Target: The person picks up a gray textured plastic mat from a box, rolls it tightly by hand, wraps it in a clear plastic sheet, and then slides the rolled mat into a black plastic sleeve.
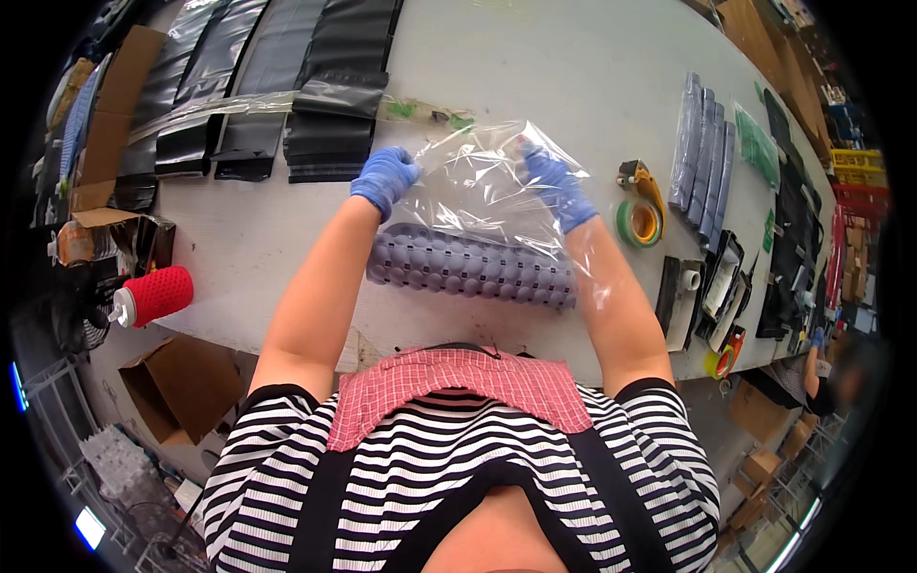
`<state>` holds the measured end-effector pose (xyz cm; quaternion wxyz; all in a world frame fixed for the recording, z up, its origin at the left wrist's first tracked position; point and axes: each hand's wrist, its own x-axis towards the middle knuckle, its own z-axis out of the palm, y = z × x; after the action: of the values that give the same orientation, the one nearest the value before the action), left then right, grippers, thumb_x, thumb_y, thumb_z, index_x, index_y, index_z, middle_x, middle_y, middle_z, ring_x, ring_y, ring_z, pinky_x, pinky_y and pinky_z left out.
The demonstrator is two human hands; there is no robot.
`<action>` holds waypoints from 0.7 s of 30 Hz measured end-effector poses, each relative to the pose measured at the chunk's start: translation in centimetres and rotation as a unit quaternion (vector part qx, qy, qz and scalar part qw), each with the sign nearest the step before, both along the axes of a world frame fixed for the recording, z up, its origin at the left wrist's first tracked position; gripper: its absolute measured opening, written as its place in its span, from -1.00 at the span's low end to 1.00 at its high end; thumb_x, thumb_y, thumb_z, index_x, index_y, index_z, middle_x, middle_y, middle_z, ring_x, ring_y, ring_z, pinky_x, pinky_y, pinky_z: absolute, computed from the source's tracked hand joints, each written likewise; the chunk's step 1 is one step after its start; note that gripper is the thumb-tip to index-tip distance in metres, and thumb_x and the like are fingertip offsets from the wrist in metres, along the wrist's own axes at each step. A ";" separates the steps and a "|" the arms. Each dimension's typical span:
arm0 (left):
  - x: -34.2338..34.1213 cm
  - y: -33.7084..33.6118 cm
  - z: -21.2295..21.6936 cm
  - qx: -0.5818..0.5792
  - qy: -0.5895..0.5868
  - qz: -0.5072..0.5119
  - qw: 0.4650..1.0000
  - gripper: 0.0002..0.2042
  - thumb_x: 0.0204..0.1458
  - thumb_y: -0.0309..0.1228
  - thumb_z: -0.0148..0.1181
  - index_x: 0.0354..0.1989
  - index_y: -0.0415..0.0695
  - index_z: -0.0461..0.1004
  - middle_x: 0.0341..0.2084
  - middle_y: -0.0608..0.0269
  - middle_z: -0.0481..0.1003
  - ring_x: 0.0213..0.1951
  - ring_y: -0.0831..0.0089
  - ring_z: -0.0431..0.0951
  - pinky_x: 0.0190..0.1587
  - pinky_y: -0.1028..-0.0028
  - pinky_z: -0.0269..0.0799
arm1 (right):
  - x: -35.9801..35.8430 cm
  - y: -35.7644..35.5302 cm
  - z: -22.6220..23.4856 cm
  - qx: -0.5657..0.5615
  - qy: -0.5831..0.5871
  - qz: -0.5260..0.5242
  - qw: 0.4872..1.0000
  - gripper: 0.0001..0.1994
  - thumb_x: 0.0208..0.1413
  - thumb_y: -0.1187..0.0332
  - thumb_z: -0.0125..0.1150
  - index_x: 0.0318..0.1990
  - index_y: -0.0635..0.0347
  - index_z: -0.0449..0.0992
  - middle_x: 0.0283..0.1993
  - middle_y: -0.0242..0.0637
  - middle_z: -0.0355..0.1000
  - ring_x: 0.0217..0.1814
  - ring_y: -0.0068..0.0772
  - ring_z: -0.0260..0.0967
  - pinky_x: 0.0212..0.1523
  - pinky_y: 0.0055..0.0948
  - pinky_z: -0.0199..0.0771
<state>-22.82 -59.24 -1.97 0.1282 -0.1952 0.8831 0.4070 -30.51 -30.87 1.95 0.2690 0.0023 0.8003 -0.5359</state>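
Note:
A clear plastic bag [468,181] is stretched out between my two blue-gloved hands, crinkled and shiny. My left hand [386,181] is closed on the bag's left side. At the other side my right hand [559,186] grips the film, which partly covers its fingers and trails along the forearm. Just below the bag, a rolled grey-blue mat [468,269] with round bumps and small dark holes lies crosswise on the table. The lower part of the bag overlaps the mat's upper edge; I cannot tell whether any of the mat is inside.
Black plastic bags [334,115] lie in stacks at the far left. To the right are a tape dispenser [642,205], several wrapped grey rolls [705,158] and open black holders [721,286]. A red-sleeved bottle [158,296] rests by the left edge. Another person [821,372] is at the far right.

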 end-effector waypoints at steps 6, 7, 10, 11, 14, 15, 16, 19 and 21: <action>-2.8 2.3 6.5 0.184 0.058 0.101 0.976 -0.77 0.01 -0.30 0.27 -0.31 -0.24 0.56 -0.54 0.05 0.56 -0.47 0.29 0.58 -0.36 0.31 0.52 | 3.2 -3.8 10.7 -0.176 -0.185 0.069 0.964 -0.18 0.00 -0.47 0.12 -0.12 0.27 0.59 -0.35 -0.28 0.57 -0.37 -0.50 0.55 -0.35 -0.59 0.50; -3.2 2.5 7.1 0.144 0.111 0.096 0.979 -0.78 0.02 -0.32 0.26 -0.31 -0.25 0.54 -0.55 0.05 0.56 -0.48 0.28 0.58 -0.37 0.30 0.52 | 3.3 -4.1 11.5 -0.149 -0.117 0.053 0.981 -0.19 0.01 -0.46 0.13 -0.12 0.27 0.59 -0.35 -0.28 0.57 -0.38 -0.48 0.55 -0.35 -0.59 0.50; -4.1 2.4 9.5 0.072 0.195 0.088 0.974 -0.79 0.11 -0.30 0.22 -0.36 -0.23 0.51 -0.56 0.19 0.52 -0.51 0.42 0.53 -0.40 0.37 0.47 | 2.2 -4.1 12.4 -0.023 0.276 0.026 0.961 -0.24 0.13 -0.40 0.04 -0.13 0.29 0.59 -0.36 -0.25 0.59 -0.42 -0.39 0.57 -0.34 -0.56 0.55; -4.3 1.7 9.6 0.047 0.235 0.088 0.967 -0.78 0.13 -0.29 0.21 -0.37 -0.22 0.50 -0.58 0.28 0.50 -0.54 0.51 0.50 -0.45 0.41 0.44 | 1.8 -3.8 13.1 -0.126 0.186 0.014 0.974 -0.21 0.15 -0.42 -0.05 -0.12 0.30 0.59 -0.33 -0.21 0.60 -0.40 -0.37 0.57 -0.33 -0.51 0.57; -4.5 1.3 12.0 -0.067 0.250 0.080 0.963 -0.80 0.14 -0.27 0.18 -0.30 -0.18 0.49 -0.45 -0.01 0.57 -0.34 0.05 0.58 -0.23 0.19 0.48 | 1.4 -2.9 16.9 -0.377 -0.080 0.011 0.922 0.01 0.15 -0.53 -0.45 -0.02 0.37 0.56 -0.14 0.03 0.59 -0.25 -0.19 0.62 -0.22 -0.24 0.65; -4.4 1.3 12.8 -0.109 0.261 0.073 0.956 -0.80 0.14 -0.27 0.18 -0.28 -0.16 0.49 -0.40 -0.09 0.58 -0.27 -0.07 0.58 -0.16 0.13 0.49 | 1.8 -3.3 18.2 -0.419 -0.129 0.030 0.898 0.12 0.03 -0.63 -0.50 0.03 0.41 0.52 -0.05 0.15 0.55 -0.16 -0.02 0.61 -0.17 -0.15 0.64; -4.5 1.4 13.6 -0.126 0.261 0.069 0.955 -0.81 0.15 -0.27 0.16 -0.27 -0.15 0.49 -0.39 -0.09 0.58 -0.25 -0.08 0.58 -0.15 0.11 0.48 | 2.3 -3.9 19.3 -0.397 -0.108 0.007 0.911 0.02 0.05 -0.55 -0.23 0.01 0.47 0.50 -0.11 0.04 0.55 -0.23 -0.14 0.58 -0.23 -0.29 0.62; -5.0 1.2 15.3 -0.167 0.264 0.055 0.948 -0.83 0.15 -0.28 0.15 -0.25 -0.12 0.47 -0.37 -0.10 0.57 -0.21 -0.12 0.56 -0.15 0.07 0.47 | 2.8 -6.1 22.2 -0.249 0.012 0.050 0.967 -0.23 0.09 -0.28 0.20 -0.06 0.48 0.51 -0.22 -0.12 0.55 -0.32 -0.34 0.55 -0.31 -0.46 0.59; -5.8 1.2 15.9 -0.180 0.266 0.034 0.946 -0.83 0.14 -0.29 0.18 -0.23 -0.12 0.46 -0.37 -0.11 0.56 -0.22 -0.14 0.54 -0.18 0.10 0.46 | 1.1 -7.0 22.2 -0.084 0.104 0.144 0.981 -0.65 0.12 0.18 0.34 -0.15 0.34 0.58 -0.34 -0.23 0.55 -0.36 -0.50 0.53 -0.34 -0.48 0.58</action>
<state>-28.59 -58.01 13.90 -0.1628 -0.1294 0.9364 0.2827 -29.40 -37.82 24.13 0.2576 -0.1910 0.7683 -0.5539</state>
